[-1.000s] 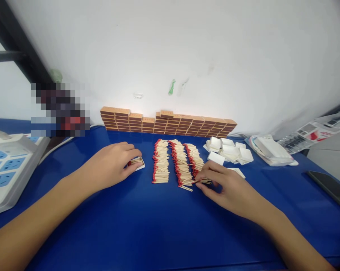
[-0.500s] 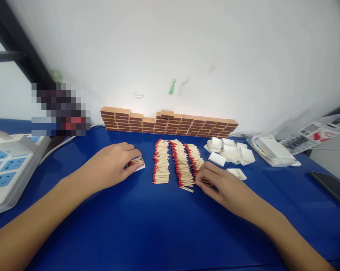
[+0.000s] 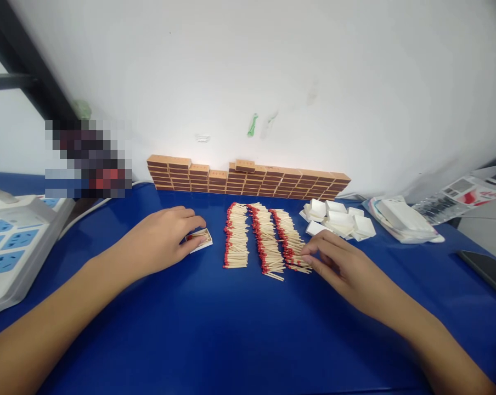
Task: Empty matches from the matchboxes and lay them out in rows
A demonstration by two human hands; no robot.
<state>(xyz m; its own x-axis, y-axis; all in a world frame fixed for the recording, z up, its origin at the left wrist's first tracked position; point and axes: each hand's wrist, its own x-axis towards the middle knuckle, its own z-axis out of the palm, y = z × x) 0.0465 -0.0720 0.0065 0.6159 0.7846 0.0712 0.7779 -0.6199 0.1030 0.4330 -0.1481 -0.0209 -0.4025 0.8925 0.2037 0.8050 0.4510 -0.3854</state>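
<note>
Three rows of red-tipped matches (image 3: 261, 239) lie side by side on the blue table (image 3: 215, 329). My left hand (image 3: 159, 241) rests on the table with its fingers curled round a small white matchbox tray (image 3: 201, 239) that holds some matches. My right hand (image 3: 347, 269) lies to the right of the rightmost row, fingertips pressed together against the near ends of those matches. Whether any match is pinched between them I cannot make out.
A wall of stacked brown matchbox sleeves (image 3: 248, 179) runs along the back. A heap of white trays (image 3: 338, 219) lies behind my right hand. White packets (image 3: 400, 219) and a dark phone (image 3: 486, 271) are at the right, a power strip (image 3: 13, 247) at the left.
My right hand has shifted a little to the right and back, off the matches it was gathering, and now covers the single tray that lay beside it. My left hand has stayed put.
</note>
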